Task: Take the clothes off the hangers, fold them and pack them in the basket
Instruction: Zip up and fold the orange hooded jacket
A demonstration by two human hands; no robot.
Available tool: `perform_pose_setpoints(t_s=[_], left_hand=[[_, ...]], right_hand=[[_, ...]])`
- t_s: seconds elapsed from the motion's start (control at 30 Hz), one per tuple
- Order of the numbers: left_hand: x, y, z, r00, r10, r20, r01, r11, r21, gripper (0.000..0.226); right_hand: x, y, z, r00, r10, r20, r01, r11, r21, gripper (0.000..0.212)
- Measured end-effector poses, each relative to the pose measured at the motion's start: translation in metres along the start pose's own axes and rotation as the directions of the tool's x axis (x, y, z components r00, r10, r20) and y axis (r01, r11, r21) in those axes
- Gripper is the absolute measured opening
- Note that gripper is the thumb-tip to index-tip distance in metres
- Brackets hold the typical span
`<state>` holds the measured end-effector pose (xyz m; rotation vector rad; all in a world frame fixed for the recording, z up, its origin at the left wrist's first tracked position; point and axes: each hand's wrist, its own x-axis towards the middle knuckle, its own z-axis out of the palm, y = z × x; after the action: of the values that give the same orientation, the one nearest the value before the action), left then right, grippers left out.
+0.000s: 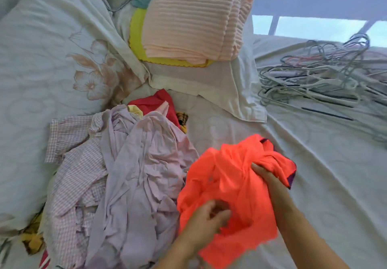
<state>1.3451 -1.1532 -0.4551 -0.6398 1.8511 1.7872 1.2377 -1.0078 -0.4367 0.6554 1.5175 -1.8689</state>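
So you're at the folding step: both hands, left hand (206, 219) and right hand (264, 173), grip the bunched orange shirt (234, 187) on the bed (314, 164). Probably needs spreading flat next; no basket visible.

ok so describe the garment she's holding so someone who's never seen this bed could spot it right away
On the pale bedsheet, look at the near edge, just right of the heap of lilac and checked clothes. There a crumpled garment is gripped by the left hand and the right hand. It is the only neon orange piece, far brighter than the darker red cloth behind the heap.
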Motion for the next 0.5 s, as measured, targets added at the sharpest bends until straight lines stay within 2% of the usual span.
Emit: perform_pose_setpoints(t_s=[0.07,0.1,0.17,0.27,0.33,0.4,0.43,0.47,0.5], left_hand=[[0.003,0.018,-0.003,0.967,0.030,-0.254,-0.055,0.995,-0.089,0.006],[0.003,0.035,-0.001,0.951,0.062,-0.302,-0.099,0.989,-0.111,0.010],[-0.001,0.072,0.011,0.944,0.151,-0.293,-0.169,0.985,-0.037,0.020],[-0.011,0.125,0.040,0.943,0.215,-0.256,-0.192,0.975,0.111,0.023],[-0.021,0.156,0.060,0.967,0.176,-0.184,-0.149,0.977,0.150,0.039],[-0.034,0.175,0.078,0.999,0.024,-0.030,-0.020,0.992,0.126,0.057],[-0.040,0.180,0.088,0.996,-0.059,0.074,0.051,0.994,0.097,0.050],[-0.049,0.182,0.098,0.981,-0.082,0.174,0.073,0.996,0.058,0.034],[-0.056,0.184,0.108,0.971,-0.042,0.234,0.043,0.999,-0.002,0.020]], right_hand=[[-0.017,-0.009,-0.019,0.997,-0.053,-0.057,0.047,0.994,-0.096,0.025],[-0.030,-0.012,-0.026,0.998,-0.057,-0.019,0.054,0.993,-0.104,0.028],[-0.061,-0.026,-0.040,0.994,-0.093,0.053,0.100,0.984,-0.148,0.038],[-0.108,-0.048,-0.061,0.972,-0.184,0.147,0.226,0.904,-0.363,0.034],[-0.146,-0.067,-0.072,0.940,-0.252,0.230,0.331,0.837,-0.436,0.038],[-0.176,-0.086,-0.088,0.888,-0.301,0.349,0.445,0.757,-0.479,0.046],[-0.188,-0.095,-0.096,0.877,-0.302,0.374,0.469,0.712,-0.523,0.043],[-0.199,-0.102,-0.106,0.869,-0.316,0.381,0.488,0.675,-0.554,0.036],[-0.209,-0.108,-0.115,0.851,-0.363,0.380,0.523,0.653,-0.548,0.028]])
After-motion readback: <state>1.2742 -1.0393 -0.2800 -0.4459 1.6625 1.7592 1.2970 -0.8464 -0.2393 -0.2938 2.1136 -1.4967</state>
